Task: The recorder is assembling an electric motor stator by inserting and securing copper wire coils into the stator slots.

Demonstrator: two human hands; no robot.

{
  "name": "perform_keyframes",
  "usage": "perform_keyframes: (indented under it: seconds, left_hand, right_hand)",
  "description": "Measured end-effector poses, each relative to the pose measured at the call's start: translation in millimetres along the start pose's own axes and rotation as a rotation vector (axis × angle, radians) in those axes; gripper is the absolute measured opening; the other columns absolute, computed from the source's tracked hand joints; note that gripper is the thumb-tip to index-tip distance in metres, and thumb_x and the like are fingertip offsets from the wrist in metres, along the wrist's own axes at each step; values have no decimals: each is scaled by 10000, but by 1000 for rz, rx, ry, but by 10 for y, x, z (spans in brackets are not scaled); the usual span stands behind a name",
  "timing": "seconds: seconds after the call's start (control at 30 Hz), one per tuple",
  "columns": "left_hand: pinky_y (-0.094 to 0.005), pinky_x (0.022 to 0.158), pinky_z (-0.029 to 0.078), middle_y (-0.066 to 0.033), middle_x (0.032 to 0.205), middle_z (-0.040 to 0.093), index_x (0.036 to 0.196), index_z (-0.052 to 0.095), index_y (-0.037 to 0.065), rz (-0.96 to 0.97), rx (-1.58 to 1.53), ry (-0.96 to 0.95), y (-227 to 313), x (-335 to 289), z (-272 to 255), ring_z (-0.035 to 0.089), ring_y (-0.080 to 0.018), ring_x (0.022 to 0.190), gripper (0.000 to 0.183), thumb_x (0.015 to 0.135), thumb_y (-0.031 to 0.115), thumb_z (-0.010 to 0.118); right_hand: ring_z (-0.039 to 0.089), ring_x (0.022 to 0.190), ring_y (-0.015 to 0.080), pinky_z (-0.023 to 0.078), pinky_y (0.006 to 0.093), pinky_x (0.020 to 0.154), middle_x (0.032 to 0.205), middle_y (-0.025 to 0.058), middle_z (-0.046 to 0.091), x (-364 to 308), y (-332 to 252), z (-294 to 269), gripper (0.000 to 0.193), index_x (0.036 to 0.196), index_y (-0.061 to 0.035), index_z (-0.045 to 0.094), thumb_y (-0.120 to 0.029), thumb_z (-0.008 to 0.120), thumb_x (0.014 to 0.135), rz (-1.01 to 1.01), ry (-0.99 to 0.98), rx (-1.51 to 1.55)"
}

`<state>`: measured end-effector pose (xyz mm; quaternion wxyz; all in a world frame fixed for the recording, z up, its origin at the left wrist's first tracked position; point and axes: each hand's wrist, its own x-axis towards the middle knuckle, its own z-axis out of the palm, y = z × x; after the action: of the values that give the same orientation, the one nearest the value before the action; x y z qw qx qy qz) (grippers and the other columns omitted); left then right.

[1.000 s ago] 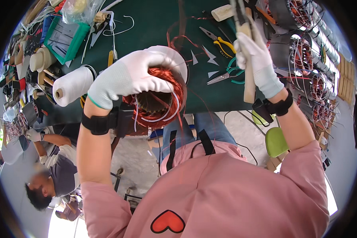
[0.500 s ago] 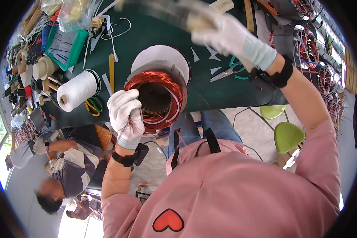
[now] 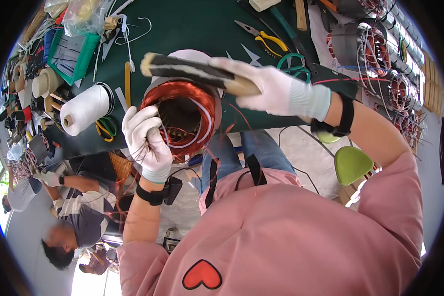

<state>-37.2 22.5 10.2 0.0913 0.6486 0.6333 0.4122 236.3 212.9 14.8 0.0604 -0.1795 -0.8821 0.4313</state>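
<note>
A motor stator with red-brown copper windings [image 3: 155,93] and white sleeving stands at the table's near edge, its round bore facing up. My gloved left hand [image 3: 147,140] is at the winding's left side, fingers curled around thin copper wires [image 3: 165,135] that trail down past the wrist. My gloved right hand [image 3: 269,91] grips a pale wooden bar wrapped in black tape [image 3: 190,69]. The bar lies across the view over the stator's far rim, hiding part of it. Whether bar and windings touch, I cannot tell.
On the green table [image 3: 192,29] lie yellow-handled pliers [image 3: 266,40], green-handled scissors [image 3: 296,66] and white paper slips. A white thread spool [image 3: 86,109] and green tray [image 3: 74,56] stand left. More wound stators [image 3: 375,47] line the right. Another person [image 3: 84,204] works at lower left.
My right hand has come down and toward me, bringing the bar over the stator's far side. The pliers have come into view. My left hand has shifted slightly, still on the wires.
</note>
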Motion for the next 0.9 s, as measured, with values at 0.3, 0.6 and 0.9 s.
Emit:
perform_keyframes:
  seconds: [0.3,0.6,0.9]
  left_hand:
    - [-375,977,473,-139,1169,660,1043,622,-3,-135,44,72,309,-63,213,592,-248,1091,180,1069,98,476]
    - [-357,969,474,-131,1112,643,988,640,-12,-255,79,189,507,-104,364,597,-240,1036,159,1012,27,487]
    - [-339,981,459,-125,1161,568,1016,607,-9,-383,-37,270,760,-128,565,562,-215,1085,144,1034,35,471]
  right_hand:
    - [676,1120,220,561,376,940,1239,176,667,-440,-91,524,814,1624,-112,305,-134,710,918,57,244,-230]
    - [719,887,301,592,362,822,1044,165,715,-426,-353,382,902,1648,-238,237,-101,703,887,643,381,502]
    - [626,1250,252,514,351,1037,1509,159,553,71,54,-312,742,1605,-140,377,-40,655,925,25,122,205]
